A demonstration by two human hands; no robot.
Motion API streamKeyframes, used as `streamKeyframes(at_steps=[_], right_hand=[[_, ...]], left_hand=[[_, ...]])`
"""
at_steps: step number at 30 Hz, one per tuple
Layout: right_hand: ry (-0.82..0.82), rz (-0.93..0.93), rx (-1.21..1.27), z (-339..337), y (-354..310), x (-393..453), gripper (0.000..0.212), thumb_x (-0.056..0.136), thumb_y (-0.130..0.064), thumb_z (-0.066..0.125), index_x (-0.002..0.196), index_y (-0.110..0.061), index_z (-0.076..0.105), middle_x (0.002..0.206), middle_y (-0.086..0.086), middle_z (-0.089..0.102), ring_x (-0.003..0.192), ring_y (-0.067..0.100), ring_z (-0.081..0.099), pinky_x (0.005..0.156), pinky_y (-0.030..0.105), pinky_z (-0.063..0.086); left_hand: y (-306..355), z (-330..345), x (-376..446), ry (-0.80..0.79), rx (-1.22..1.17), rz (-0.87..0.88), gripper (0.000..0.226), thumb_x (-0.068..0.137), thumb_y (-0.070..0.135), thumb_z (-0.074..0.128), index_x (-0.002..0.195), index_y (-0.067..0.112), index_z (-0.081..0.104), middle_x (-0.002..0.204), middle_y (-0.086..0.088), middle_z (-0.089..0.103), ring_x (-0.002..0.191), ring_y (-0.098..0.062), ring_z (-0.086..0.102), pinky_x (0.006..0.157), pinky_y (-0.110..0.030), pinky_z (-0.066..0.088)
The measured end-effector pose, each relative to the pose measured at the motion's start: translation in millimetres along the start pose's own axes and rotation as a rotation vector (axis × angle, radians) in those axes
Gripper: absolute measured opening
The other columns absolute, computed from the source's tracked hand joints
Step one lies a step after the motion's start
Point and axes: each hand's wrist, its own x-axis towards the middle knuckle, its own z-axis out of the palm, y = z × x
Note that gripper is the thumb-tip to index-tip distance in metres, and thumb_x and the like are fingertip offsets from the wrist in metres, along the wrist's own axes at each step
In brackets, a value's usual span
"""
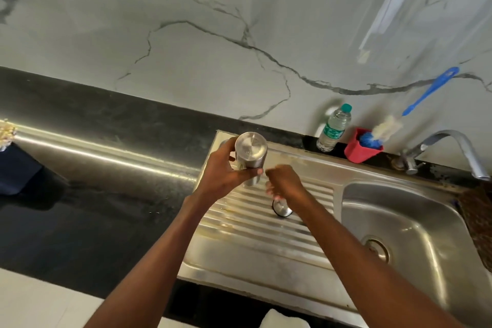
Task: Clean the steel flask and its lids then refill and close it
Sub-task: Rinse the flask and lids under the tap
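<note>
- Lid (pixel 281 210) first, since it lies nearest me: a round steel cap with a dark rim, resting on the ribbed drainboard (pixel 239 224) just below my right hand (pixel 285 184). I should leave it where the ribs stop it rolling, well short of the basin.
- My right hand hovers over that lid, fingers curled downward; it is blurred, and I cannot tell whether the fingertips hold anything or touch the cap.
- My left hand (pixel 223 176) has fingers and thumb wrapped round the lower body of the steel flask (pixel 250 156), held above the drainboard's far left part with its flat end turned toward me. Which end that is I cannot say for sure.
- My guess is that I am at the opening-up stage, parts coming off before washing. To do it well I would keep the flask gripped low and firm, twist with the right hand only, and work over the drainboard so drips and loose pieces land on steel, not on the black counter (pixel 106 194).
- Sink basin (pixel 415 226) sits to the right, the tap (pixel 452 149) at its far edge; washing belongs there.
- Farthest, along the counter's back edge, a red holder (pixel 359 153) carries a blue-handled bottle brush (pixel 431 93), beside a plastic water bottle (pixel 334 128). The brush looks right for the flask's inside.
</note>
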Motion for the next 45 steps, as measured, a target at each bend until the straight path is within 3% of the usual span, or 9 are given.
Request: streamKeyframes(at_steps=[4, 11, 15, 19, 25, 28, 31, 40, 45], right_hand=[[-0.027, -0.474, -0.133, 3, 4, -7, 0.059, 0.084, -0.016, 0.079, 0.138, -0.025, 0.057, 0.128, -0.008, 0.066, 0.114, 0.01, 0.062, 0.088, 0.024, 0.05], [0.071, -0.499, -0.063, 13, 6, -13, 0.069, 0.074, -0.036, 0.091, 0.133, -0.026, 0.058, 0.116, -0.017, 0.068, 0.095, -0.009, 0.061, 0.072, 0.005, 0.044], [0.112, -0.492, -0.058, 17, 13, -7, 0.07, 0.07, -0.043, 0.092, 0.13, -0.026, 0.059, 0.117, -0.012, 0.072, 0.103, 0.006, 0.068, 0.085, 0.028, 0.057], [0.13, -0.483, -0.035, 18, 18, -7, 0.07, 0.069, -0.039, 0.094, 0.128, -0.025, 0.06, 0.118, -0.009, 0.071, 0.107, 0.013, 0.067, 0.094, 0.04, 0.059], [0.136, -0.489, -0.042, 22, 23, -7, 0.073, 0.069, -0.038, 0.095, 0.13, -0.021, 0.059, 0.12, -0.004, 0.072, 0.108, 0.016, 0.068, 0.096, 0.043, 0.058], [0.133, -0.494, -0.07, 25, 24, -8, 0.073, 0.07, -0.039, 0.094, 0.13, -0.019, 0.058, 0.122, -0.002, 0.071, 0.108, 0.017, 0.068, 0.095, 0.042, 0.058], [0.14, -0.494, -0.102, 27, 25, -9, 0.073, 0.072, -0.039, 0.093, 0.131, -0.018, 0.056, 0.124, -0.001, 0.07, 0.11, 0.018, 0.067, 0.095, 0.04, 0.057], [0.128, -0.465, -0.173, 9, 43, -17, 0.102, 0.069, -0.037, 0.095, 0.152, -0.022, 0.039, 0.144, 0.004, 0.058, 0.13, 0.02, 0.056, 0.105, 0.041, 0.05], [0.298, -0.496, -0.38, -26, 83, -20, 0.07, 0.083, -0.032, 0.083, 0.145, -0.021, 0.051, 0.142, 0.001, 0.056, 0.132, 0.019, 0.053, 0.109, 0.037, 0.044]], left_hand=[[-2, 3, 8, 0.01, 0.027, -0.041, 0.081, 0.063, 0.058, 0.094, 0.133, 0.038, 0.06, 0.12, 0.013, 0.069, 0.112, -0.009, 0.064, 0.091, -0.043, 0.058], [1, 13, 8, -0.025, 0.001, -0.048, 0.079, 0.065, 0.045, 0.098, 0.132, 0.031, 0.06, 0.115, 0.021, 0.068, 0.11, 0.002, 0.062, 0.089, -0.025, 0.052], [-10, 9, 5, -0.085, -0.004, -0.065, 0.066, 0.081, 0.049, 0.085, 0.138, 0.032, 0.055, 0.128, 0.02, 0.064, 0.118, 0.001, 0.06, 0.095, -0.024, 0.051], [-44, 5, -10, 0.013, 0.038, -0.181, 0.048, 0.102, 0.059, 0.054, 0.137, 0.027, 0.063, 0.132, 0.01, 0.068, 0.121, -0.006, 0.064, 0.103, -0.041, 0.055], [-98, 13, -42, -0.1, 0.458, -0.348, 0.039, 0.1, 0.032, 0.067, 0.136, 0.019, 0.063, 0.13, 0.0, 0.07, 0.115, -0.023, 0.069, 0.093, -0.033, 0.053], [-108, 24, -58, -0.108, 0.578, -0.284, 0.013, 0.091, 0.018, 0.067, 0.104, 0.023, 0.065, 0.108, 0.01, 0.064, 0.092, -0.021, 0.067, 0.074, -0.032, 0.051], [-110, 32, -68, -0.094, 0.657, -0.212, 0.011, 0.084, 0.014, 0.064, 0.092, 0.021, 0.059, 0.1, 0.008, 0.059, 0.084, -0.019, 0.061, 0.072, -0.037, 0.054], [-99, 55, -97, 0.051, 0.647, -0.18, 0.032, 0.09, 0.014, 0.066, 0.122, 0.017, 0.066, 0.127, 0.0, 0.064, 0.113, -0.022, 0.061, 0.096, -0.038, 0.054], [-82, 89, -116, 0.052, 0.541, -0.122, 0.025, 0.097, 0.018, 0.061, 0.121, 0.02, 0.067, 0.122, 0.005, 0.067, 0.107, -0.015, 0.061, 0.091, -0.03, 0.05]])
